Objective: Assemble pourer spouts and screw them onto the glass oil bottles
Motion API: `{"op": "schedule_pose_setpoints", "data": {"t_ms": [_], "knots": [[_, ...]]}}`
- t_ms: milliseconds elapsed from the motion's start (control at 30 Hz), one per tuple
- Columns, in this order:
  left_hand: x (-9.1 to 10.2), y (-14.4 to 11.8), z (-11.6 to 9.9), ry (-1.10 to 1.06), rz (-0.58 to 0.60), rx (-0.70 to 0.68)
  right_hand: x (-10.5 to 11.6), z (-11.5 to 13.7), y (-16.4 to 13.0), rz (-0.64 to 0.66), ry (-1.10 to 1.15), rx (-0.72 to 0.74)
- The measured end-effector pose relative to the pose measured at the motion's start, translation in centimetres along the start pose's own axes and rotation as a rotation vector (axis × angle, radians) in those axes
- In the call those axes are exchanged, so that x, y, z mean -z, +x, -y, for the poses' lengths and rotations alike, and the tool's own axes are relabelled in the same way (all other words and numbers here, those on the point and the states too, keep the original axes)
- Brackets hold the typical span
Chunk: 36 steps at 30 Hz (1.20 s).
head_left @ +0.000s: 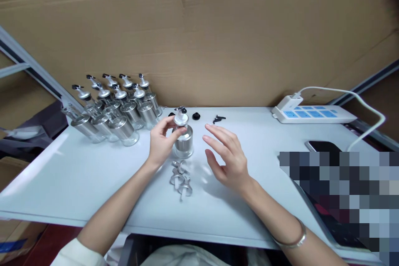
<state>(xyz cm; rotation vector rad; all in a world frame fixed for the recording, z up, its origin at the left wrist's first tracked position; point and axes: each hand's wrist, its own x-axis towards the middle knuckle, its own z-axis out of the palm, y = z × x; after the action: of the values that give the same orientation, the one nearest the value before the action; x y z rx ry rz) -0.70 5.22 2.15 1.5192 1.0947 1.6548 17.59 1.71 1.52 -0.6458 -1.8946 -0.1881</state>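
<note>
My left hand (163, 140) is closed around the neck of an oil bottle (183, 143) that stands upright on the table. The bottle has a steel sleeve, a clear glass base and a silver pourer top (181, 118) with a black part at its tip. To the right of it, my right hand (227, 156) hovers with fingers spread, holding nothing. Several loose silver pourer tops (181, 181) lie just in front of the bottle. Behind it are a black stopper (196, 116) and a small pile of black flip caps (219, 119); another black piece is partly hidden by my left hand.
Several similar bottles (123, 129) stand grouped at the back left, most with pourers fitted. A white power strip (314, 114) with a plugged-in charger and cable (355, 91) lies at the back right, near a phone (324, 146). A cardboard wall (199, 50) rises behind the table (93, 183).
</note>
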Motion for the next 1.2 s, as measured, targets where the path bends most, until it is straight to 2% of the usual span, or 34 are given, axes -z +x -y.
{"op": "schedule_pose_setpoints", "data": {"t_ms": [100,267,567,700,867,1033,1200], "knots": [[1.1,1.0,0.7,0.066,-0.096,-0.044,-0.1,0.3,0.0,-0.005,0.005,0.000],[3.4,2.4,2.1,0.174,-0.179,-0.124,-0.2,0.3,-0.1,-0.003,0.004,-0.022],[7.1,3.8,4.0,0.566,-0.297,-0.299,-0.1,0.4,-0.1,-0.017,0.012,-0.009],[7.4,3.7,4.1,0.543,-0.323,-0.305,0.0,0.6,0.1,-0.019,0.001,0.000],[7.1,3.8,4.2,0.476,-0.365,-0.239,-0.1,0.6,0.1,-0.023,0.020,-0.006],[7.1,4.1,4.5,0.359,-0.437,-0.296,-0.1,0.5,-0.1,-0.032,0.042,-0.009],[7.6,4.1,5.0,0.468,-0.479,-0.314,-0.1,0.6,-0.1,-0.021,0.036,-0.022]]}}
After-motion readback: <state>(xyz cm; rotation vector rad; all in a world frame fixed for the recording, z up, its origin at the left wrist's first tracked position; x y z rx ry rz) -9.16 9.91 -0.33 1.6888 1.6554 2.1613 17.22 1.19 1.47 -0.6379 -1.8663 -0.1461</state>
